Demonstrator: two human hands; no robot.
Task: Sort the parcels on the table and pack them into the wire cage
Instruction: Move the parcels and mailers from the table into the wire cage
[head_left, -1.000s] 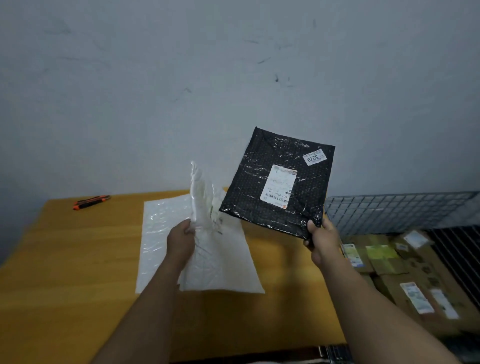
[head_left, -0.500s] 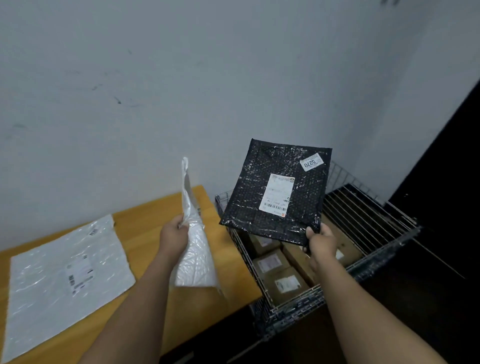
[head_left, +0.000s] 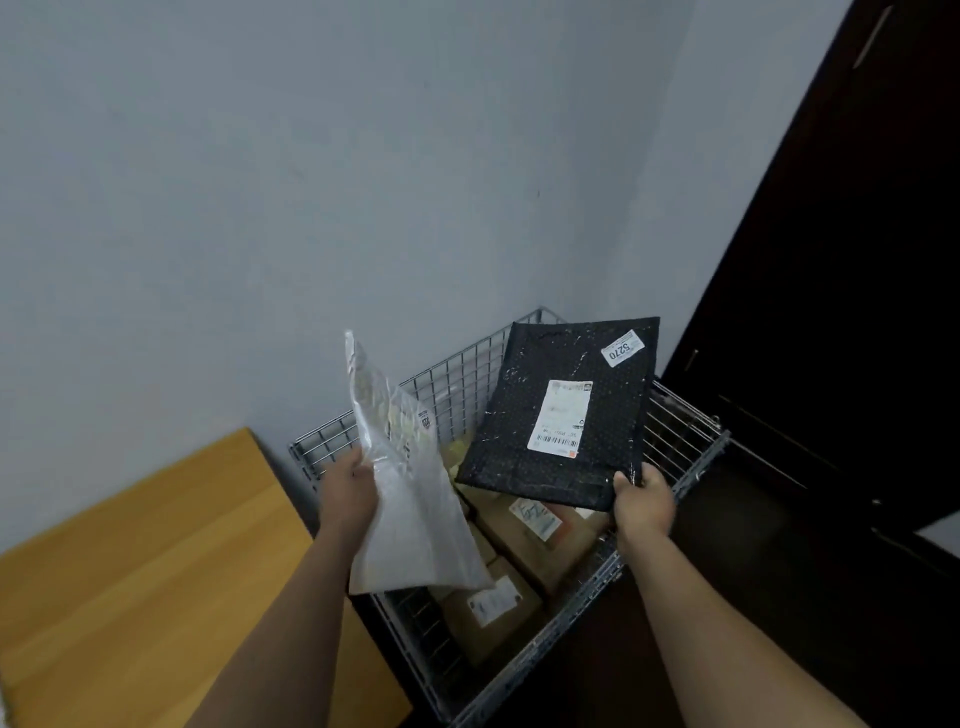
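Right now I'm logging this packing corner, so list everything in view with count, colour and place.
black mailer: 1, black with white labels, held over the cage
white mailer: 1, white, held at the cage's left side
boxes: at least 2, brown with labels, inside the cage
cage: 1, grey wire, in the corner, right of the table
table: 1, yellow-brown wood, lower left
wall: grey, behind everything
dark panel: 1, dark brown, far right
left hand: 1, grips the white mailer
right hand: 1, pinches the black mailer's near corner
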